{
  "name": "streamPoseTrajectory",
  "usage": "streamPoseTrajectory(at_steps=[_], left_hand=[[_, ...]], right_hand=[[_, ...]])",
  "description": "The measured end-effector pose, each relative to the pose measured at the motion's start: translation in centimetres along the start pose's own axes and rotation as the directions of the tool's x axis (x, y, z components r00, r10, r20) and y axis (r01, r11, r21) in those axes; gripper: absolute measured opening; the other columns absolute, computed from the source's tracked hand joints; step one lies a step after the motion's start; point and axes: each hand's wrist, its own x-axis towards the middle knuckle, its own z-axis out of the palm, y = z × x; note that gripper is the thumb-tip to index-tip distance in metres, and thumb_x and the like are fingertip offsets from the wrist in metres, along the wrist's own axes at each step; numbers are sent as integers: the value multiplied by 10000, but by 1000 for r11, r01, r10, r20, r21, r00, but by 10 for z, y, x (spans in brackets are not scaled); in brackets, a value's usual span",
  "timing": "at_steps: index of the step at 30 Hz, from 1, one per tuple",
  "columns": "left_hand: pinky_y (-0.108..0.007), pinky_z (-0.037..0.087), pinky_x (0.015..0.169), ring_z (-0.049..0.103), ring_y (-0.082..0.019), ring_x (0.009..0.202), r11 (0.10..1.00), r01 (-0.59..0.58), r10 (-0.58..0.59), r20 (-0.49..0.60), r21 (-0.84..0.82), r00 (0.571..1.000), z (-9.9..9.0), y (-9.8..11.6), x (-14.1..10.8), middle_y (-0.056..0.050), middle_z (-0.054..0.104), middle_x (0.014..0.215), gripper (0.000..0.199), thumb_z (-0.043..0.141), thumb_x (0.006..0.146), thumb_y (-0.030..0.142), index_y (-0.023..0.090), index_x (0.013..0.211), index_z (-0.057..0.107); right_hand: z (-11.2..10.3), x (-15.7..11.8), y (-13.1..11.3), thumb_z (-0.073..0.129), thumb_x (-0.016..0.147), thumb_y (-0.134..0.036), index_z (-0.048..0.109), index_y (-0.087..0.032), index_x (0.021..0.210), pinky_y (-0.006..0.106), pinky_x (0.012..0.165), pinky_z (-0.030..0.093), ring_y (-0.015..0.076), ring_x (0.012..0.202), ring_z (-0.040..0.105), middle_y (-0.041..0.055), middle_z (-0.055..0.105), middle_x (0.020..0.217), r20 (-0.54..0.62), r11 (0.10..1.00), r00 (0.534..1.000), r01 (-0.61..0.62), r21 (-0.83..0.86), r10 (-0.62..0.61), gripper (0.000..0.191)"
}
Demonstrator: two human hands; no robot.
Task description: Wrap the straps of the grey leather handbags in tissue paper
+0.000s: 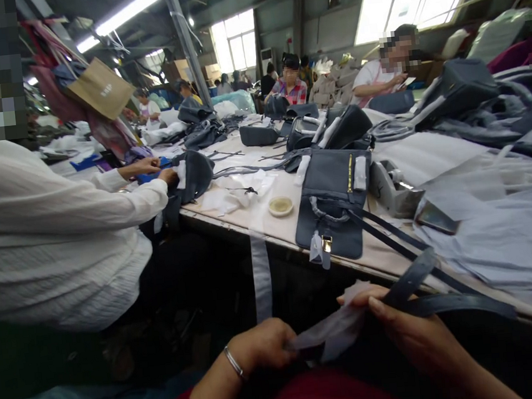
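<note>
My left hand (273, 343), a metal bangle on its wrist, is closed on one end of a strip of thin white wrapping paper (338, 334). The strip runs across my lap to my right hand (399, 315), whose thumb and fingers pinch its other end together with a dark bag strap (412, 276). Loops of this strap stick out above and right of that hand. A dark blue leather backpack (334, 199) lies beyond my hands at the table edge. It has a gold zip, a gold clasp and a paper-covered patch; its straps trail toward my right hand.
A metal tape dispenser (394, 190) stands right of the backpack, near white sheets (499, 227). Left of it are a small round dish (280, 206) and a white strip (261, 275) hanging over the edge. A co-worker in a white top (53, 239) handles a dark bag (193, 175) at left.
</note>
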Motion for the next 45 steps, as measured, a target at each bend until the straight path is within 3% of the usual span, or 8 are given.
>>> streamPoseTrajectory(at_steps=[6, 12, 17, 20, 31, 38, 41, 45], left_hand=[[-443, 465, 900, 668, -333, 1009, 765, 523, -427, -311, 376, 849, -62, -85, -47, -83, 730, 919, 132, 600, 705, 214, 219, 796, 696], [-392, 480, 954, 640, -350, 1117, 753, 565, -470, -326, 337, 821, -82, -108, -50, -126, 713, 1129, 513, 744, 541, 200, 178, 1052, 703], [-303, 351, 1115, 532, -234, 1263, 896, 162, 12, -387, 414, 922, -110, -38, 22, -90, 596, 1339, 476, 634, 814, 367, 215, 1264, 620], [-365, 285, 1165, 438, -255, 1336, 803, -1, 376, -504, 596, 777, -136, 26, 76, -119, 518, 1411, 442, 546, 901, 418, 217, 1291, 600], [-653, 134, 1120, 81, -428, 1476, 726, 395, -4, -571, 563, 821, -195, 99, 198, -138, 209, 1617, 633, 511, 852, 624, 243, 1356, 547], [-344, 437, 935, 615, -235, 943, 879, 26, 310, -611, 476, 728, -138, 106, 145, -115, 696, 926, 320, 552, 902, 426, 156, 845, 715], [-287, 464, 735, 585, -176, 662, 958, -253, 287, -526, 136, 801, -84, 107, 104, -50, 641, 644, 429, 540, 899, 504, 172, 680, 700], [-301, 490, 823, 655, -240, 888, 848, -406, 290, -342, -340, 894, -28, 125, 63, -105, 726, 965, 396, 693, 783, 520, 178, 973, 756]], right_hand=[[-38, 11, -9, 764, 726, -472, 795, -215, 880, 455, 923, 537, 313, 943, 686, 119, 760, 951, -343, 975, 937, 6, 223, 73, 301], [-18, 13, 4, 766, 740, -471, 795, -197, 917, 492, 922, 538, 328, 940, 695, 128, 766, 956, -340, 988, 940, 31, 151, 22, 327], [1, 13, 11, 715, 795, -495, 787, -191, 982, 528, 1017, 470, 354, 1042, 671, 131, 758, 1046, -243, 999, 970, -6, -47, -5, 364], [6, 11, 13, 692, 805, -519, 788, -202, 995, 522, 1016, 476, 365, 1062, 666, 130, 757, 1063, -197, 993, 980, -32, -117, 8, 381], [-2, -5, 29, 641, 824, -556, 800, -242, 959, 534, 1006, 472, 381, 1050, 668, 112, 763, 1043, -185, 975, 982, -70, -213, 31, 376], [-8, 11, 14, 645, 864, -488, 778, -213, 1012, 489, 1034, 439, 321, 1070, 649, 97, 749, 1087, -234, 992, 971, 30, -125, -59, 340], [-4, 19, 9, 635, 875, -490, 780, -224, 994, 462, 1011, 458, 297, 1063, 648, 77, 752, 1071, -213, 991, 972, 81, -106, -102, 325], [8, 22, 3, 625, 879, -505, 773, -225, 1006, 450, 994, 471, 287, 1052, 655, 73, 749, 1074, -177, 989, 977, 97, -109, -116, 342]])
